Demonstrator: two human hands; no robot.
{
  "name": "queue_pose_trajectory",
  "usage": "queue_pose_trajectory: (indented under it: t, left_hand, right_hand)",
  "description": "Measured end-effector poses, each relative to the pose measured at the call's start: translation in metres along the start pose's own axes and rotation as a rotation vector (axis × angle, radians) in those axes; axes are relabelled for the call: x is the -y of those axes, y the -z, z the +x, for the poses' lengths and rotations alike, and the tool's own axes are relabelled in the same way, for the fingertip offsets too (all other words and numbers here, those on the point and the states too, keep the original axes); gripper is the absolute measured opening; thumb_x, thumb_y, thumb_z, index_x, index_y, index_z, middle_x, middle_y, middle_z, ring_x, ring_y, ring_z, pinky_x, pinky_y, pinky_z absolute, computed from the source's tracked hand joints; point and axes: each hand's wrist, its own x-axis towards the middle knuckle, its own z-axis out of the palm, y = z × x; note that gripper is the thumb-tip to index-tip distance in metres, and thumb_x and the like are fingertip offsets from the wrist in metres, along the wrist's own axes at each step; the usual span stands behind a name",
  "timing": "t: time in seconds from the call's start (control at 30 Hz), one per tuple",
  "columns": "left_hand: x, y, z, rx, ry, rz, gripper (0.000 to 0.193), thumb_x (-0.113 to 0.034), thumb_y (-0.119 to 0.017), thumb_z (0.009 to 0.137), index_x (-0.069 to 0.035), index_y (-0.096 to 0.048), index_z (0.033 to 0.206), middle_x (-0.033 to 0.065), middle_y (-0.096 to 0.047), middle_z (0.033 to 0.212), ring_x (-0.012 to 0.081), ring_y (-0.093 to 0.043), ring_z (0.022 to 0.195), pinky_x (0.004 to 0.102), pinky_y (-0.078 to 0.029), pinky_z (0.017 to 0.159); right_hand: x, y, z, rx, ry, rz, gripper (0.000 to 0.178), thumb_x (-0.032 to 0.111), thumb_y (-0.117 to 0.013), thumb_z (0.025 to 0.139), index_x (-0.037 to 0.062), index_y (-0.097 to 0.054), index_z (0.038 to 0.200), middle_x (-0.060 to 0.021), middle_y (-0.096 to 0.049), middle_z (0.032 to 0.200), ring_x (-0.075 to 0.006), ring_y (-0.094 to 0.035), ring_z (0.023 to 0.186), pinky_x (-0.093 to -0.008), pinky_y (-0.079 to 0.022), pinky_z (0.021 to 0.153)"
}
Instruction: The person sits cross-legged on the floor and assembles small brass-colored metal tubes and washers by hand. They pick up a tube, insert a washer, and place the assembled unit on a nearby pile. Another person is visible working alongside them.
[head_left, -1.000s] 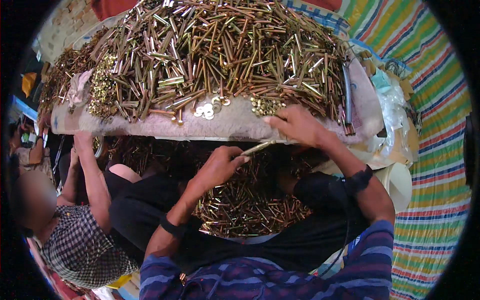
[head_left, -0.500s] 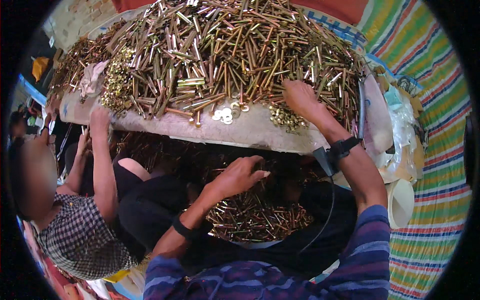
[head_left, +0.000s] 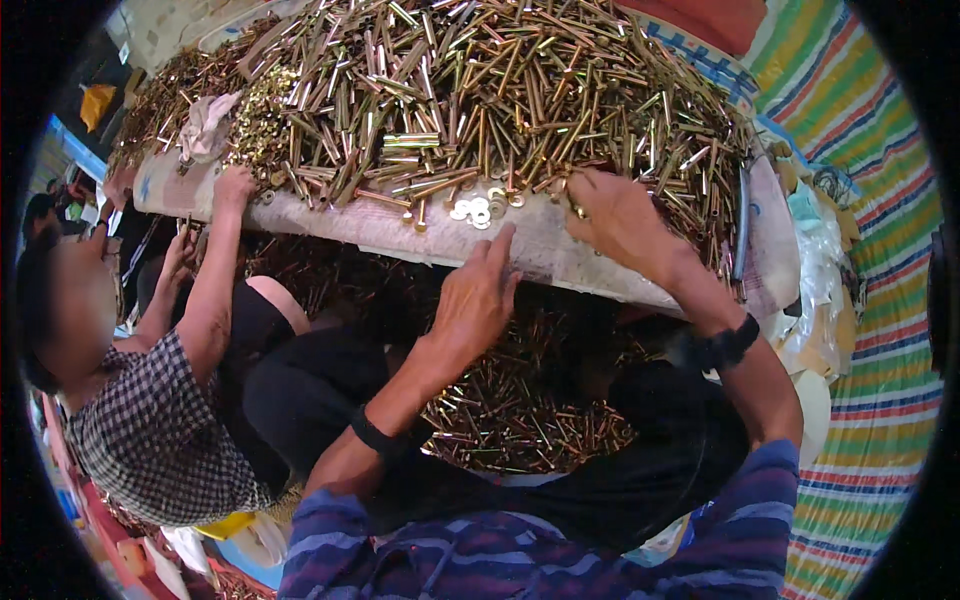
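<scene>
My left hand (head_left: 472, 305) hangs at the near edge of the padded work surface (head_left: 345, 222). Its fingers stretch toward a small group of shiny flat washers (head_left: 480, 211), without holding anything visible. My right hand (head_left: 622, 222) is at the front of a big heap of long brass-coloured bolts (head_left: 520, 95). Its fingers are curled in over the spot of the small nuts, which the hand now covers. A small yellowish piece shows at the fingertips, too small to name surely. A few loose bolts (head_left: 421, 215) lie left of the washers.
Another person in a checked shirt (head_left: 165, 440) works at the left, one hand by a heap of small nuts (head_left: 262, 125) and a pale cloth (head_left: 208, 128). Below, between my legs, lies a pile of bolts (head_left: 525, 425). Plastic bags (head_left: 825, 260) and striped sheeting (head_left: 860, 400) are at the right.
My left hand has risen forward from above the lower pile to the surface edge near the washers. My right hand has drawn back from the bolt heap onto the small nuts. The view has shifted slightly.
</scene>
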Motion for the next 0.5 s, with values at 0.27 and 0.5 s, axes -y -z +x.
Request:
queue_pose_trajectory:
  t: [0.27, 0.5]
  left_hand:
    - [0.003, 0.011, -0.002, 0.136, -0.143, 0.098, 0.055, 0.002, -0.057, 0.085, -0.003, -0.048, 0.139, 0.0254, -0.058, 0.12, 0.0462, -0.066, 0.087, 0.0513, -0.055, 0.071]
    - [0.017, 0.018, -0.004, 0.002, -0.063, 0.059, 0.025, -0.004, -0.054, 0.09, -0.001, -0.062, 0.113, 0.0229, -0.066, 0.094, 0.0441, -0.066, 0.081, 0.0498, -0.053, 0.066]
  right_hand:
    - [0.051, 0.01, -0.007, 0.377, -0.071, 0.577, 0.034, 0.033, -0.068, 0.087, -0.0002, -0.065, 0.09, -0.0191, -0.067, 0.082, -0.0348, -0.065, 0.076, -0.0458, -0.051, 0.071]
    - [0.021, -0.007, 0.019, 0.311, -0.525, 1.151, 0.038, 0.031, -0.072, 0.09, -0.0016, -0.072, 0.109, -0.0027, -0.068, 0.076, -0.0117, -0.058, 0.062, -0.034, -0.046, 0.06]
